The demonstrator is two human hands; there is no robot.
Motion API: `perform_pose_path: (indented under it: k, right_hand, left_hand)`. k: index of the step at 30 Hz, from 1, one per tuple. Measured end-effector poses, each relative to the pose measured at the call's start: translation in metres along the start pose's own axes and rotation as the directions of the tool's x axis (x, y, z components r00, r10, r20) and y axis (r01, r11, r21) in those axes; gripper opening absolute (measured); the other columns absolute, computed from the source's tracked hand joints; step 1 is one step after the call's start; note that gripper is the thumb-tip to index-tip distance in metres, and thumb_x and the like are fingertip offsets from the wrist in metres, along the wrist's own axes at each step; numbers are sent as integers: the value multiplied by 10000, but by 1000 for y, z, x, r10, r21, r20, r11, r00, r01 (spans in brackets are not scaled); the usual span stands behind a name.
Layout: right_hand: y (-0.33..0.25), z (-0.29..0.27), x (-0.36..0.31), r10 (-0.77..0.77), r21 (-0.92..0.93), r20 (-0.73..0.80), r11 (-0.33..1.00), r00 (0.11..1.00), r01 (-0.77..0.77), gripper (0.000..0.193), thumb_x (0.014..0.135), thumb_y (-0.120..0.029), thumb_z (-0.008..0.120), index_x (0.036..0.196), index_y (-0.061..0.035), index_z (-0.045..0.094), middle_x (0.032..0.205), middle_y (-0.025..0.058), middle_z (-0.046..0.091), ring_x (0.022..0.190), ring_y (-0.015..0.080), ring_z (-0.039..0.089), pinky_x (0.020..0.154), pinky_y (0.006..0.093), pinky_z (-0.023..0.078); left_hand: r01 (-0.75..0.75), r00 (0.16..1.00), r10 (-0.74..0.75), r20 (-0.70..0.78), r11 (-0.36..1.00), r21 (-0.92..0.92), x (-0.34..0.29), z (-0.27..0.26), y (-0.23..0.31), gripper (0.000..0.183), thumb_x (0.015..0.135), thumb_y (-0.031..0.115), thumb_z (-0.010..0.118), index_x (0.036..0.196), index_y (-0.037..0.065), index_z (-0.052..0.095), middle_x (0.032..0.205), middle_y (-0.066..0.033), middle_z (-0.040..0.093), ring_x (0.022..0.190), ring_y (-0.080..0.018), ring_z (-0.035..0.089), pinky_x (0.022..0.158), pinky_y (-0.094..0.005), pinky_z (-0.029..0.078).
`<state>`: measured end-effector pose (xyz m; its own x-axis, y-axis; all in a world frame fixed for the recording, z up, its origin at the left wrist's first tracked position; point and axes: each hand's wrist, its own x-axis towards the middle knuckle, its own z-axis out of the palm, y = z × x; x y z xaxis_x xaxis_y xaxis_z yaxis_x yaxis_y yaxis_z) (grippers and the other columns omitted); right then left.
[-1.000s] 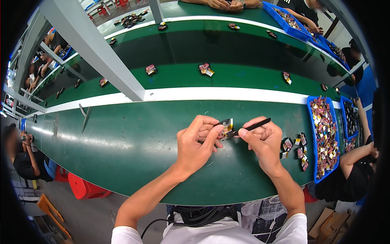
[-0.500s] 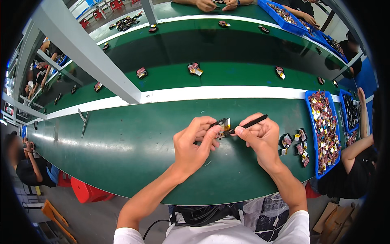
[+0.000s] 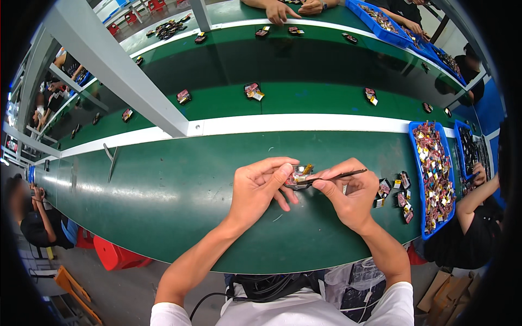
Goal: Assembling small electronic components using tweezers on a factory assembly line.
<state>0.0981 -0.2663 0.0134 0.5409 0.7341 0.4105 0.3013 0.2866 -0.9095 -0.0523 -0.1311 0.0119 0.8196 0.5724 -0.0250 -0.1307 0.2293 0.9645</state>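
Note:
My left hand [image 3: 255, 187] pinches a small electronic assembly [image 3: 300, 176] between thumb and fingers; it has a black shell, a reddish circuit board and a yellow-and-silver part. In my right hand [image 3: 353, 198] is a pair of black tweezers [image 3: 348, 174], held almost level. Their tips reach onto the assembly, though exactly what they touch is too small to tell. Both hands are above the green worktable [image 3: 179, 201]. Several similar assemblies [image 3: 402, 199] lie on the table to the right of my right hand.
A blue tray [image 3: 414, 163] of small reddish boards stands at the right, with another blue tray [image 3: 458, 127] beyond it. Past a white rail [image 3: 304, 121], spaced assemblies sit on a green conveyor belt [image 3: 310, 98]. A grey post [image 3: 119, 70] rises at left. Other people work around.
The assembly has turned in my left hand, showing its reddish inside. The tweezers have tipped flatter. Pieces on the near belt have shifted left, and a co-worker's hand now reaches toward the far belt.

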Motion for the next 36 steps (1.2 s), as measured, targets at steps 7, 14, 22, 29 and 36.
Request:
perform_pose_path:
  k: [7,14,22,29,36]
  right_hand:
    - [1,1,-2,64,31,-28,998,998,-63,135,813,32,799,888,21,687,801,84,730,487,-11,453,441,169,302]
    - [-4,1,-2,-8,-74,-18,997,1000,7,137,817,24,801,888,20,684,784,69,722,484,-14,452,440,166,299]
    - [-6,2,1,42,2,-47,999,998,-42,161,824,25,795,926,26,671,805,88,733,488,-18,453,446,162,306]
    - [-7,0,0,-31,-128,0,991,1000,31,157,805,11,813,900,13,688,769,64,730,463,-10,460,445,176,315]
    - [-5,1,-2,-99,-222,11,970,995,99,157,764,-11,836,852,-9,706,787,72,755,408,19,469,429,195,322]
  left_hand:
    - [-30,999,29,-29,1000,-9,-2,3,-1,298,1035,159,558,1188,-82,644,916,-201,710,657,-254,728,468,-272,569]
    - [-60,998,59,-30,998,-18,-2,2,-1,284,1026,116,562,1205,-95,627,917,-200,708,664,-254,727,475,-274,573]
    - [-59,998,58,-36,998,-28,-3,1,0,268,990,65,614,1217,-76,631,888,-152,713,678,-199,716,501,-273,578]
    - [-66,997,65,-49,998,-25,-3,2,1,267,989,72,620,1213,-73,634,878,-146,714,666,-189,712,492,-268,570]
    - [-62,997,61,-56,998,-18,-3,3,1,260,988,64,613,1199,-87,630,887,-162,712,658,-204,713,480,-266,568]
